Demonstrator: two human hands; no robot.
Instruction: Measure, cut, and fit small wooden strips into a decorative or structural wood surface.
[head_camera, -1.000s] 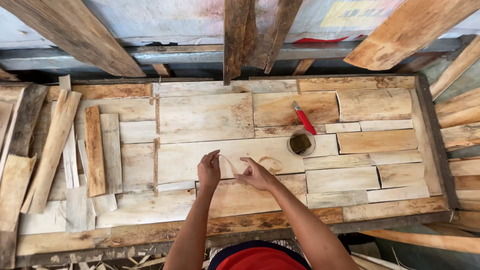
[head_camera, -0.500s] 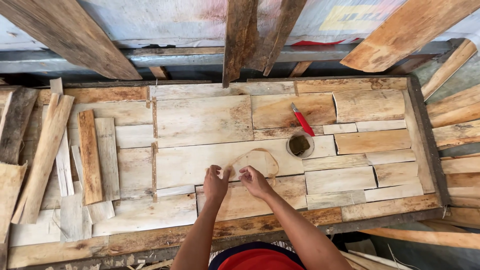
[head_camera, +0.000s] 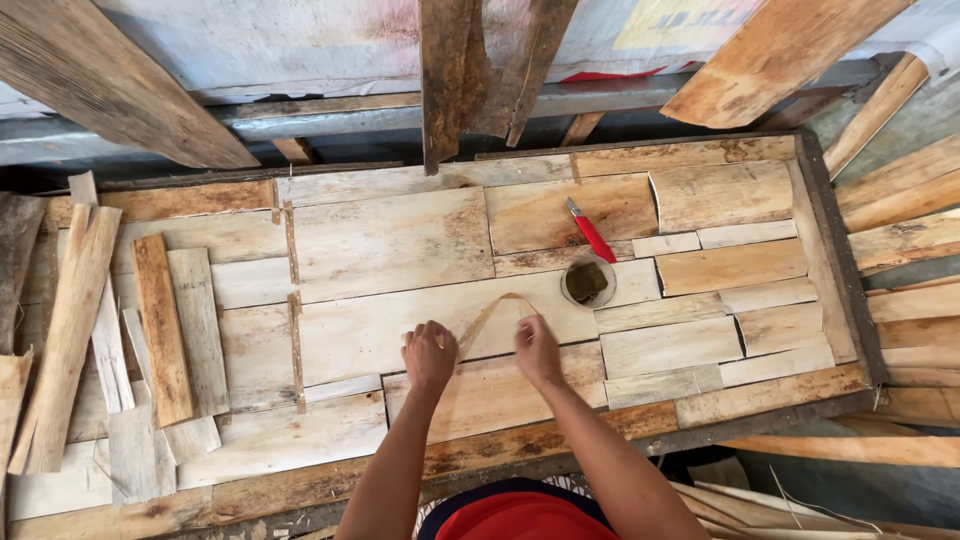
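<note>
Seen from above: left hand (head_camera: 428, 357) and right hand (head_camera: 536, 350), each grip pinched shut on one end of a thin bent wood strip (head_camera: 492, 310) arching just beyond the fingers over the plank desk (head_camera: 390, 240). Further beyond the right grip, a small round pot (head_camera: 587, 282) and red-handled brush (head_camera: 593, 232).

1. Sheet (head_camera: 300, 45): pale grey-white printed covering stretched along the top edge, behind the leaning planks; faded, stained, markings unclear.
2. Yellow panel (head_camera: 665, 22): a rectangular yellow patch with dark print on that sheet, top centre-right, partly hidden by planks.
3. Red strip (head_camera: 600, 75): thin red edge showing just below the yellow panel.
4. No screens or packages seen.
</note>
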